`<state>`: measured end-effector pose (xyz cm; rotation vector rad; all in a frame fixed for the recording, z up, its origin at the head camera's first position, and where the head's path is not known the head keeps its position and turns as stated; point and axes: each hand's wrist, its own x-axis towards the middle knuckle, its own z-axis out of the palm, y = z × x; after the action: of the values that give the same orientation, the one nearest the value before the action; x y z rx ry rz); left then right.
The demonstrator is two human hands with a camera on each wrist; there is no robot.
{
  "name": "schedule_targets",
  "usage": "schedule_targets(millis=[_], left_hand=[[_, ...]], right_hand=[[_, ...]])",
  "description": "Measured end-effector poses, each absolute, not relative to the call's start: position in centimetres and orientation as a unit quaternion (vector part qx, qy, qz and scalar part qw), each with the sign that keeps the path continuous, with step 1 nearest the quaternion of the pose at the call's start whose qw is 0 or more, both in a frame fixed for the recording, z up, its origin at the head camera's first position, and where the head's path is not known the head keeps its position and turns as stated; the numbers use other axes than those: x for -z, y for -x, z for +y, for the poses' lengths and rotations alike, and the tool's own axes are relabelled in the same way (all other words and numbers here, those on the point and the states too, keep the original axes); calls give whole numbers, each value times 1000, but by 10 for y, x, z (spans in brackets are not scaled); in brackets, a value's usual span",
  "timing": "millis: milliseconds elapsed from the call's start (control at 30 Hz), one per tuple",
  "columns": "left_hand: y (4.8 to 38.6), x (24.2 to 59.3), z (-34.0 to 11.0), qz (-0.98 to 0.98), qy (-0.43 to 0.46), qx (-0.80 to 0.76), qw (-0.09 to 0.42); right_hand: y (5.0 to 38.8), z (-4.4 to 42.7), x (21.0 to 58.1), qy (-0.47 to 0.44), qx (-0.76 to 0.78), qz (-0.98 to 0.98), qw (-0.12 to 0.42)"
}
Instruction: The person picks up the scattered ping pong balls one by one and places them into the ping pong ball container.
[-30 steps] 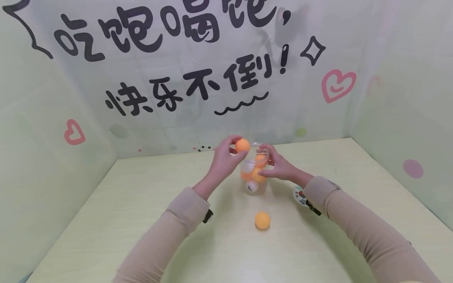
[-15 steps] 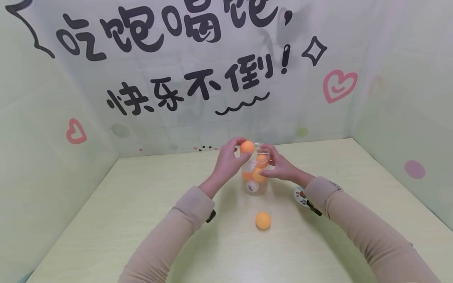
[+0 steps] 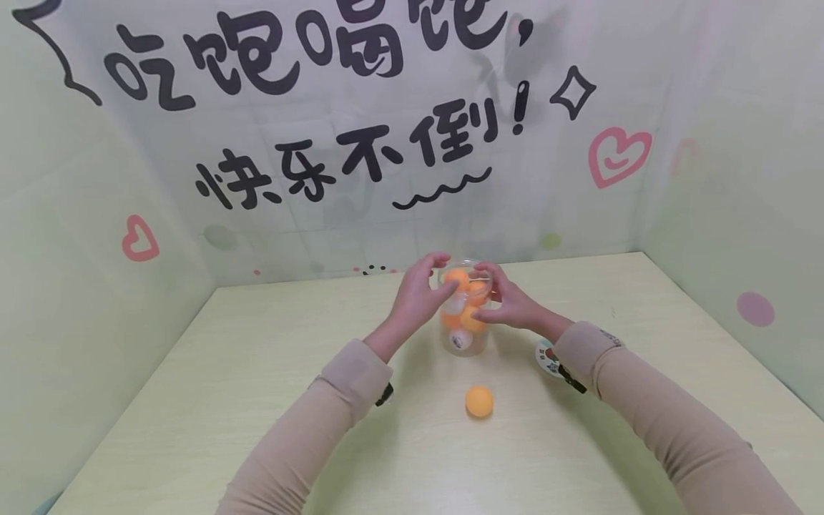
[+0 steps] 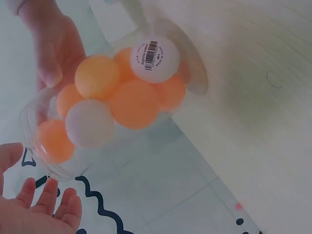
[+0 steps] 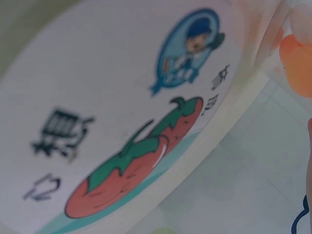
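Observation:
A clear jar (image 3: 478,349) stands upright on the table, holding several orange and white ping-pong balls. My right hand (image 3: 513,302) grips its right side, thumb toward me and fingers behind. At the mouth, my left hand (image 3: 414,295) has its fingers spread and relaxed beside the rim, holding nothing. One orange ping-pong ball (image 4: 57,141) lies just inside the jar's mouth in the left wrist view. A white ball (image 4: 155,59) with a barcode sits near the base. Another orange ball (image 3: 479,402) rests on the table in front of the jar.
A round white lid-like disc (image 3: 547,357) lies beside the right wrist, partly hidden by the sleeve; tomatoes are printed on it. The pale wooden table (image 3: 283,357) meets a printed white backdrop (image 3: 309,243) behind the jar.
My left hand has moved slightly right to the jar's mouth and let go of its orange ping-pong ball, which has dropped inside. My right hand stays on the jar.

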<state>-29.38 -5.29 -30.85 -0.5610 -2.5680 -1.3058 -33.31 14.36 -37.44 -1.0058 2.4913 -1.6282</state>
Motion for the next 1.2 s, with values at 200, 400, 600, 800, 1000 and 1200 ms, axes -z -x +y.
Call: schedule_targets(millis=[200,400,600,800,1000,1200], left_hand=[[291,310,-55,-873,194,431,119],[276,310,-60,-864,201,427,178],[250,313,-61,-851,246,430,176],[230,326,-57,-848,302,426,94],[215,341,-51,-896,356,267,5],[206,359,-46,-919,362,135,-78]], right_hand=[[332,143,374,320,518,793,1],[333,143,375,322,522,789,2],[332,143,375,318,516,795,-1],[332,144,375,326,519,790,-3],[332,144,375,328,518,790,-7],[331,143,374,324,516,793,-2]])
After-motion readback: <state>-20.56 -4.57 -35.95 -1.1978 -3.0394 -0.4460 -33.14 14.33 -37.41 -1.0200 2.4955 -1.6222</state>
